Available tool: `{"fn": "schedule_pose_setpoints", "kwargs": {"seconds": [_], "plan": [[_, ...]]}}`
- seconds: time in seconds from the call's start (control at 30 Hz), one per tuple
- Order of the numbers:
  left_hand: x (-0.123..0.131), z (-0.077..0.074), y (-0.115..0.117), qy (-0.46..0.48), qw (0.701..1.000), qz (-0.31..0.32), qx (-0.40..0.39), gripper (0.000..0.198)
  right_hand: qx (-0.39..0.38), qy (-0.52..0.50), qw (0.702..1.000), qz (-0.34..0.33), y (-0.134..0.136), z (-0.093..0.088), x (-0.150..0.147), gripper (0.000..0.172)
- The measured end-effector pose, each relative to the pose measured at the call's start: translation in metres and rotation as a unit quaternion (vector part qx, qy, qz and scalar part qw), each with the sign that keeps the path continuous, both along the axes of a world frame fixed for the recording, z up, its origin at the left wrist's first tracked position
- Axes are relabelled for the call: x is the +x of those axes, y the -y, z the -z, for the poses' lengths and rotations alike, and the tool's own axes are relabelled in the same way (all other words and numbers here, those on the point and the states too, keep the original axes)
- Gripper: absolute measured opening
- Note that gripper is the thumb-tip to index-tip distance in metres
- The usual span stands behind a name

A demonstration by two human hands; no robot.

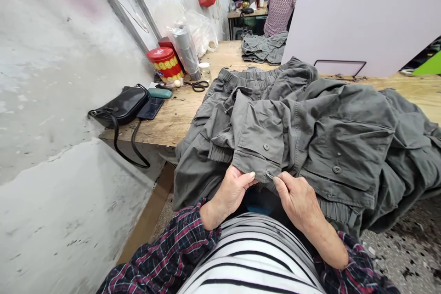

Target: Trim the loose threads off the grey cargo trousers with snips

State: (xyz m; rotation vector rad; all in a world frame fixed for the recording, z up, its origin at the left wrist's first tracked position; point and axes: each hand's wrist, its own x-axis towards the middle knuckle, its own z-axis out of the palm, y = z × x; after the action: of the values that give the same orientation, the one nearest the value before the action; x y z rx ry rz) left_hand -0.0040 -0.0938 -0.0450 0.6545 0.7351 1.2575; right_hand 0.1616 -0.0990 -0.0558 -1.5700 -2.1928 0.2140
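My left hand [230, 193] is clamped on the lower edge of a pocket flap [253, 164], thumb on top of the cloth and the fingers mostly hidden beneath it. My right hand [298, 197] is closed, thumb against forefinger, around a small metal tool [269, 176] whose tip meets the flap close to its edge; most of the tool is hidden in my grip, so I can't tell just what it is. The flap belongs to the grey trousers [310, 110] heaped in front of me, spread over the table [172, 124] and hanging off its near edge. Just above the flap a button [266, 147] sits on the pocket, and another button [336, 170] shows on a pocket to the right. Beyond the left side of the heap lie black scissors [200, 86], with a small jar [205, 72], a grey roll [186, 48] and a red tin [167, 64] near them. Closer to the wall, a black bag [127, 103] lies by the table's left edge, its strap drooping over, beside a teal case [160, 93]. At the back, more grey clothes [263, 47] lie beside a big white board [358, 14], and a person [282, 2] in a patterned top faces away.
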Motion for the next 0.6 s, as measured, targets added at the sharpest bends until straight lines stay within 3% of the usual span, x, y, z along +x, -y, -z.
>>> {"fn": "schedule_pose_setpoints", "kwargs": {"seconds": [0.3, 0.4, 0.47, 0.53, 0.6], "plan": [[-0.003, 0.0, 0.002, -0.008, 1.0, -0.002, 0.003, 0.032, -0.02, -0.01, 1.0, -0.015, -0.011, -0.002, -0.002, 0.044], [-0.003, -0.001, 0.002, -0.015, 1.0, 0.01, 0.002, 0.027, 0.044, -0.051, 0.997, -0.046, -0.012, 0.006, 0.001, 0.027], [-0.006, -0.001, 0.004, -0.035, 0.999, 0.012, 0.002, 0.03, 0.107, -0.058, 0.989, -0.083, -0.015, 0.014, 0.006, 0.029], [-0.012, -0.002, 0.006, -0.102, 0.993, -0.045, 0.03, 0.039, 0.128, -0.061, 0.985, -0.098, -0.023, 0.019, 0.012, 0.024], [-0.022, -0.005, 0.004, -0.217, 0.959, -0.144, 0.109, 0.049, 0.121, -0.086, 0.985, -0.091, -0.032, 0.016, 0.02, 0.024]]}}
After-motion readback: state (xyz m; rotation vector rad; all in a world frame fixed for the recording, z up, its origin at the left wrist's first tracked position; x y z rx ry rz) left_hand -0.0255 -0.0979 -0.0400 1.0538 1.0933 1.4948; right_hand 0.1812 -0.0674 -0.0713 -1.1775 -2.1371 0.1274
